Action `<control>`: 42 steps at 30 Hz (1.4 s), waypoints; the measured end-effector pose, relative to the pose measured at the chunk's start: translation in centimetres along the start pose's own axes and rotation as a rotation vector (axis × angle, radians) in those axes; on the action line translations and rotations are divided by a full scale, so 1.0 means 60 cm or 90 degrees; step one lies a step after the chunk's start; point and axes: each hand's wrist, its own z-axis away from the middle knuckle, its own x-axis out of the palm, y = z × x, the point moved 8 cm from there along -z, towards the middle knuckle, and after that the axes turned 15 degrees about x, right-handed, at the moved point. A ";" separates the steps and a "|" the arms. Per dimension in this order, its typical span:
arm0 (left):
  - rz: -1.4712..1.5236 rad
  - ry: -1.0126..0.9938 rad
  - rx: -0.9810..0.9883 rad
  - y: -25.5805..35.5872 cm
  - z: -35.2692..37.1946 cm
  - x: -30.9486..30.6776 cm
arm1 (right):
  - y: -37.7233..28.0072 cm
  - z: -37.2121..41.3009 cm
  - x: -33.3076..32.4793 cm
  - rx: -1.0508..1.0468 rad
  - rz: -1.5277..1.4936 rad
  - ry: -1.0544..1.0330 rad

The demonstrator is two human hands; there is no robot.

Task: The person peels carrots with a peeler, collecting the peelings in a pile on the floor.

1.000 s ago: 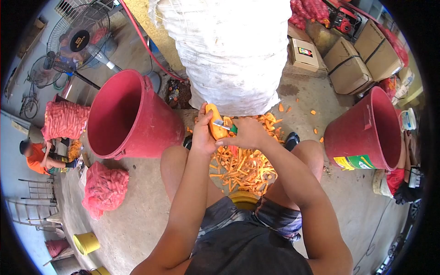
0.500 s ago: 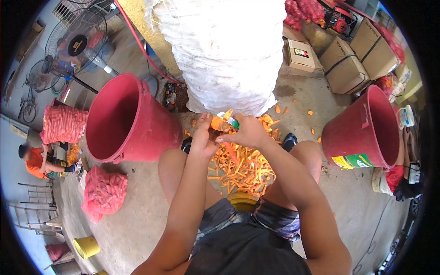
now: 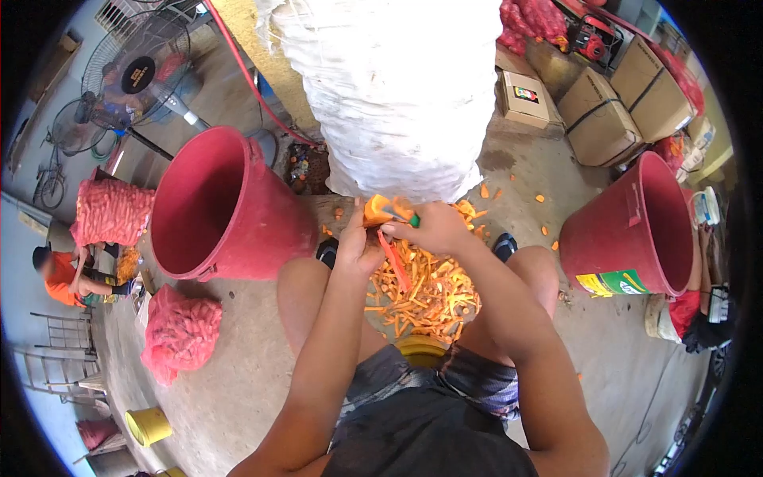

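Observation:
My left hand (image 3: pixel 358 248) is closed round a thick orange carrot (image 3: pixel 376 210), held up over the floor between my knees. My right hand (image 3: pixel 437 229) grips a knife with a green handle (image 3: pixel 414 220), its grey blade against the carrot. Curled orange shavings cling near the blade. Beneath my hands, a long orange-red strip (image 3: pixel 396 262) hangs down. Below lies a heap of orange peelings (image 3: pixel 433 286), and a yellow container (image 3: pixel 421 350) shows its rim between my thighs. My palms and fingers partly hide the carrot and the blade.
A big red bin (image 3: pixel 270 215) stands to the left, another red bin (image 3: pixel 612 230) to the right. A tall white sack (image 3: pixel 397 95) rises ahead. Pink net bags (image 3: pixel 181 334), a fan (image 3: pixel 137 75), cardboard boxes (image 3: pixel 600 115) and a seated person (image 3: pixel 62 276) are farther off.
The carrot has tilted more upright in my left hand. The blade has shifted slightly along it, and the orange-red strip hangs in plainer view. The whole scene shifts a little.

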 end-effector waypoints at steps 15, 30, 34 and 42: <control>0.279 -0.205 0.393 0.348 0.004 0.112 | 0.080 -0.016 -0.030 0.076 -0.311 -0.161; -0.829 -0.467 0.653 0.241 -0.020 0.579 | 0.172 -0.056 -0.143 0.120 -0.500 0.137; -0.888 -0.474 0.926 0.309 -0.119 0.767 | 0.150 -0.060 -0.169 0.023 -0.320 0.197; -1.412 -0.414 1.289 0.162 -0.135 0.685 | 0.181 -0.088 -0.177 0.048 -0.214 0.171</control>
